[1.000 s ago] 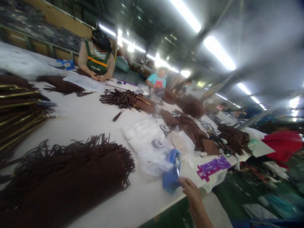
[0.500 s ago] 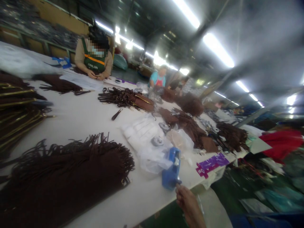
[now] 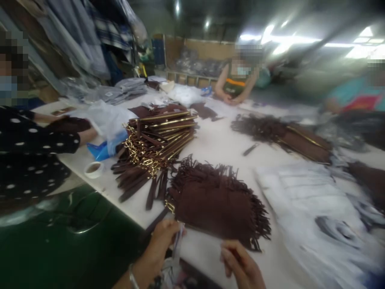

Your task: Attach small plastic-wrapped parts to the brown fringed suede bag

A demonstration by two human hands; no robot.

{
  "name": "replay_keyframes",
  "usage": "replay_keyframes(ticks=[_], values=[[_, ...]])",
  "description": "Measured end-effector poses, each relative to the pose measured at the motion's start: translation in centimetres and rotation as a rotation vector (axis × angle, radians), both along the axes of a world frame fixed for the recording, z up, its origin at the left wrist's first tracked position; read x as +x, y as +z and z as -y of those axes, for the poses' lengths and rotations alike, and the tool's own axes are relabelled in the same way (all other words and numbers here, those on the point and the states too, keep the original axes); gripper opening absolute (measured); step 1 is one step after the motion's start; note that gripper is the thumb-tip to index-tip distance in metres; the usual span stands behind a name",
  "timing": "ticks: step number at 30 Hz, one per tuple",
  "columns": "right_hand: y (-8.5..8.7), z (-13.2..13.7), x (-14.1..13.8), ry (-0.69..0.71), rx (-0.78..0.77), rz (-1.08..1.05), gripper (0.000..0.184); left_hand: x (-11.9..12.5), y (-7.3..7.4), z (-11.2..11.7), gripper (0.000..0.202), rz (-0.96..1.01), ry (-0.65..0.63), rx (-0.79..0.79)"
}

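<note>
My left hand (image 3: 161, 245) is at the table's near edge, fingers curled around a thin pale strip or tag that I cannot make out. My right hand (image 3: 239, 263) is beside it, fingers bent inward, blurred; what it holds is unclear. Just beyond both hands lies a brown fringed suede bag (image 3: 215, 200) on the white table (image 3: 222, 144). To its left is a stack of brown bags with gold bars and gold chains (image 3: 156, 136).
A person in a black dotted sleeve (image 3: 33, 140) works at the left near a tape roll (image 3: 94, 169) and blue plastic (image 3: 100, 150). Another person in a green apron (image 3: 236, 82) sits at the far side. Clear plastic bags (image 3: 313, 200) lie at right, more fringed bags (image 3: 282, 132) beyond.
The view has swung left from the blue tape dispenser to the bag stack. My right hand left the dispenser; both hands now sit together at the near edge by the fringed bag.
</note>
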State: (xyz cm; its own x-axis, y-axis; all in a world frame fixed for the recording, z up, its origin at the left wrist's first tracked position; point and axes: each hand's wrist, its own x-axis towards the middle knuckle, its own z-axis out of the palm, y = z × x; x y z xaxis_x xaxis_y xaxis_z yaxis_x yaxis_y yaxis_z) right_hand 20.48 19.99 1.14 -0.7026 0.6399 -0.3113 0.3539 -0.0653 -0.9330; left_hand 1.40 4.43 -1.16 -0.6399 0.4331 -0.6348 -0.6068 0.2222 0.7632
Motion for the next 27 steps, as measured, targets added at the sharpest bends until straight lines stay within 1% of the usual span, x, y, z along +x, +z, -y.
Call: replay_keyframes(ticks=[2,3,5,7,10,15,18,20,23,25,27], values=[[0.6,1.3,-4.5,0.214,-0.042,-0.053,0.023,0.2,0.2,-0.4,0.031,0.014,-0.008,0.018],[0.7,1.7,-6.2,0.281,-0.044,-0.065,0.019,0.3,0.2,-0.6,0.030,0.021,-0.011,0.033],[0.4,2.1,-8.6,0.360,-0.018,-0.078,0.016,0.3,0.1,-0.6,0.029,0.025,-0.007,0.057],[-0.1,2.2,-9.8,0.405,0.033,-0.087,0.018,0.2,-0.3,-0.4,0.031,0.012,0.003,0.060],[-0.4,2.4,-10.5,0.433,0.114,-0.073,0.020,0.0,-0.8,-0.2,0.033,-0.013,0.005,0.042],[-0.2,2.8,-10.9,0.459,0.227,-0.027,0.025,-0.1,-1.0,-0.1,0.034,-0.026,0.005,0.037],[-0.2,3.0,-11.1,0.469,0.335,-0.010,0.028,0.0,-1.3,-0.1,0.035,-0.023,0.016,0.051],[-0.4,3.1,-11.3,0.479,0.405,0.020,0.029,0.0,-1.6,0.0,0.037,-0.020,0.019,0.044],[-0.4,3.1,-11.5,0.502,0.465,0.099,0.031,0.1,-1.9,0.0,0.040,-0.033,0.015,0.018],[-0.2,3.0,-11.7,0.528,0.489,0.149,0.033,0.2,-1.8,0.1,0.037,-0.048,0.025,-0.001],[0.1,2.9,-12.0,0.556,0.510,0.201,0.034,0.3,-1.5,0.2,0.030,-0.056,0.036,-0.006]])
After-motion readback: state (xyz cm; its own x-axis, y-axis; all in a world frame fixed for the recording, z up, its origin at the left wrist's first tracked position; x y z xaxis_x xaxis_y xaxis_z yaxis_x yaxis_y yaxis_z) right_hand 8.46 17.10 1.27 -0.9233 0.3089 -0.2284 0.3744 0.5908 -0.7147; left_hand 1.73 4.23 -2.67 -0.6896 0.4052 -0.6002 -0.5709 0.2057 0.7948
